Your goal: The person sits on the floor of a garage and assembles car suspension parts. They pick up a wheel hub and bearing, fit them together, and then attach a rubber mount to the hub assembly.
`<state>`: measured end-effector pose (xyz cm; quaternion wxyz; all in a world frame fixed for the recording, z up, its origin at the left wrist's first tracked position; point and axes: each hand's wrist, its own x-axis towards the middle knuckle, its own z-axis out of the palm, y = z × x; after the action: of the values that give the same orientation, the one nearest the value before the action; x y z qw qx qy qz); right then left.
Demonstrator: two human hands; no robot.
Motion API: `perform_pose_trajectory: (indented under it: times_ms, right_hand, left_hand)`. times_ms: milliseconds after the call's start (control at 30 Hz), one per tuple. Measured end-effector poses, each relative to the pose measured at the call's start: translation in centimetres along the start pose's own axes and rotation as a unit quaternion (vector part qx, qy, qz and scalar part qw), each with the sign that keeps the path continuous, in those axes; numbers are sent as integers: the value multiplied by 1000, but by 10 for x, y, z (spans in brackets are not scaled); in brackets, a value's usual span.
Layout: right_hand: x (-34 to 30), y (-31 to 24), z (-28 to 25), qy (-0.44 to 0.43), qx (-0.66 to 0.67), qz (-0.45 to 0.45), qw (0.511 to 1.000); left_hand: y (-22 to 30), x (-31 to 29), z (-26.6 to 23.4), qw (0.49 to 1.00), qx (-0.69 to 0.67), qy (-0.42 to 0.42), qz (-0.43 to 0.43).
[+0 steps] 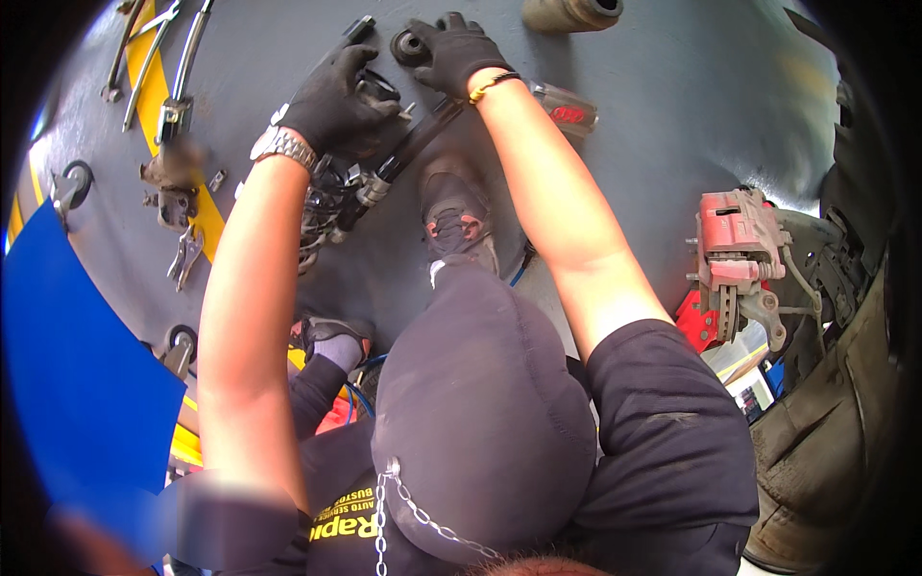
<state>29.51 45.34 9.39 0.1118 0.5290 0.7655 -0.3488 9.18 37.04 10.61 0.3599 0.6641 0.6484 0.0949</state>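
Note:
Both hands wear black gloves and work close together over the dark grey floor. My right hand (459,60) is closed round a dark, ring-shaped part with a pale centre (410,47). Just left of it, my left hand (336,104) has its fingers curled over a dark part with a round edge (378,88); the hand hides most of it. A dark bar end (359,29) sticks out beyond the left fingers. Below the hands, a long black rod (420,140) lies slantwise, touching a cluster of metal tools or fittings (331,204).
At the right hangs a red brake caliper (735,235) on its disc and knuckle. A tan cylinder (571,12) lies at the far edge, a clear container (569,111) beside my right forearm. Long-handled tools (178,110) and locking pliers (185,257) lie left, near a blue panel (82,384) with casters.

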Motion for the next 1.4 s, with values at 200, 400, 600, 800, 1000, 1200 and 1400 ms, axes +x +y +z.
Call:
perform_pose_trajectory:
  times_ms: [200, 400, 600, 800, 1000, 1200, 1400]
  right_hand:
    - [31, 35, 54, 142, 16, -73, 987]
    - [6, 22, 60, 266, 336, -148, 891]
    - [-7, 14, 73, 189, 667, -173, 699]
    - [-23, 28, 61, 77, 711, -48, 697]
    - [-32, 26, 59, 116, 740, -5, 662]
    - [-27, 27, 62, 159, 775, 28, 612]
    - [-25, 31, 70, 188, 786, 12, 589]
  left_hand:
    - [5, -1, -3, 999, -22, -39, -22]
    - [-3, -4, 1, 1000, -23, -8, -4]
    - [5, -4, -1, 999, -26, -13, -21]
    - [6, 12, -10, 990, 55, -124, 22]
    - [63, 53, -23, 889, 318, -328, 9]
    - [46, 82, 7, 885, 325, -328, -54]
    - [49, 92, 15, 876, 287, -348, -167]
